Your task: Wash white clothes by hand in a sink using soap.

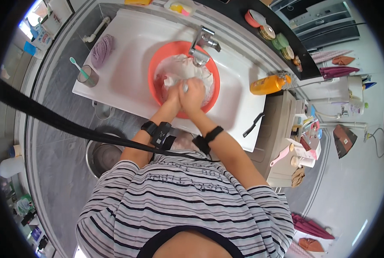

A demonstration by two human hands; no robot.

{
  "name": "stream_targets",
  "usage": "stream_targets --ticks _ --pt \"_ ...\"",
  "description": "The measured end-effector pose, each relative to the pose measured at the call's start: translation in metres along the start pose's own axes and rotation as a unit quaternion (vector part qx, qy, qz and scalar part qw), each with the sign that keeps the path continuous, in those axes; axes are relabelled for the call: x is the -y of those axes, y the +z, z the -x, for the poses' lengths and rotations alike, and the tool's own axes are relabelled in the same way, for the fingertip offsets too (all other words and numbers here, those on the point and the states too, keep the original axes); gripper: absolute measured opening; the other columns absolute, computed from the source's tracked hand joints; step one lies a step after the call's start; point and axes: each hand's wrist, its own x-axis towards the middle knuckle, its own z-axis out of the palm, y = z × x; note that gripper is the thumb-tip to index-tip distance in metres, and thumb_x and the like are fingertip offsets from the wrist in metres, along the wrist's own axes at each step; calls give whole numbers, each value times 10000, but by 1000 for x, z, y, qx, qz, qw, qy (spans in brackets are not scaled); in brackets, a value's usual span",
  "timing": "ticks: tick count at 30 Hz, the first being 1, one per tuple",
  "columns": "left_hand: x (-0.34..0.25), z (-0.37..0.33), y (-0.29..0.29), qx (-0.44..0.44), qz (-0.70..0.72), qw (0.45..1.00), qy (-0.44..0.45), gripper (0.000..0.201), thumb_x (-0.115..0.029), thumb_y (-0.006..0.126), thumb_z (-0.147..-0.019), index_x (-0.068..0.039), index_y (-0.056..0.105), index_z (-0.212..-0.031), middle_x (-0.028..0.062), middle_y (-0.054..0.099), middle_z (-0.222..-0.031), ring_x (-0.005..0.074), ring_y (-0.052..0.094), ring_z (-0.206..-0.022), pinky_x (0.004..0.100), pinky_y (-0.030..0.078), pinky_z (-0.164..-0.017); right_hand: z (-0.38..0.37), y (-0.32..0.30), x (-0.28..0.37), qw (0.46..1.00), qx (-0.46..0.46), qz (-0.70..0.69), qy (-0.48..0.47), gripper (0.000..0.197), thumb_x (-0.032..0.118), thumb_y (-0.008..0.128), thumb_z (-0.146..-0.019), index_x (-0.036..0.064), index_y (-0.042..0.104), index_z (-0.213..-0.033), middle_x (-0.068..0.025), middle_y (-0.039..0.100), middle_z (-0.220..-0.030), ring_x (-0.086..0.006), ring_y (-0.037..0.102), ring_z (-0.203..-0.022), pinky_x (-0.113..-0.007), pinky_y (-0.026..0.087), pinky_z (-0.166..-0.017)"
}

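Observation:
A red-orange basin (170, 49) stands in the white sink under the chrome faucet (199, 48). Inside it lies a wet white cloth (185, 66), bunched up in sudsy water. My left hand (173, 92) and my right hand (193, 93) are pressed together over the basin's near half. Both are closed on the cloth, with bits of white showing beside and between the fingers. The right hand partly covers the left one's fingers. Dark straps with a small device sit on my wrists.
On the white sink (125, 47) are a purple mesh bath sponge (102, 50), a cup (88, 76) with a toothbrush, an orange-yellow bottle (267, 85) and a black-handled object (254, 124). A metal bowl (104, 155) is below left. A black cable (71, 127) crosses the view.

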Motion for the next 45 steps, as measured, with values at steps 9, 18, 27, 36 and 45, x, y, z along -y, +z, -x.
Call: stream_targets --ticks 9,18,27,36,45 --pt "12 3 -3 -83 69 991 -80 295 -275 587 -826 -23 587 -979 76 602 -908 213 600 -770 363 495 -643 15 -6 -3 989 21 -39 143 185 180 643 -733 35 535 -691 -154 562 -729 -349 537 -732 -439 419 -650" --pt "-8 17 29 -80 109 973 -189 305 -311 589 -836 -79 586 -1033 74 613 -1003 221 609 -866 394 507 -745 1 -4 -16 1000 -4 -10 13 131 152 650 -682 63 554 -683 -108 556 -708 -311 538 -729 -433 392 -630" --pt "-5 12 8 -28 76 984 -156 269 -277 570 -843 -87 584 -1033 77 608 -1012 234 614 -871 409 507 -757 23 -5 3 997 22 -50 53 124 153 649 -676 58 575 -705 -115 580 -746 -323 543 -760 -434 409 -675" --pt "13 -11 -11 136 220 948 -186 285 -313 574 -852 -110 579 -1052 66 622 -1040 235 613 -914 430 497 -808 0 5 -23 996 3 -38 86 173 165 642 -703 21 550 -679 -176 581 -736 -366 549 -714 -451 424 -628" --pt "5 7 -14 265 271 922 -77 294 -275 537 -876 -82 531 -1097 94 607 -999 261 617 -841 387 509 -765 15 -4 15 994 25 -106 -24 122 161 659 -651 67 593 -690 -119 600 -742 -311 562 -734 -427 430 -646"
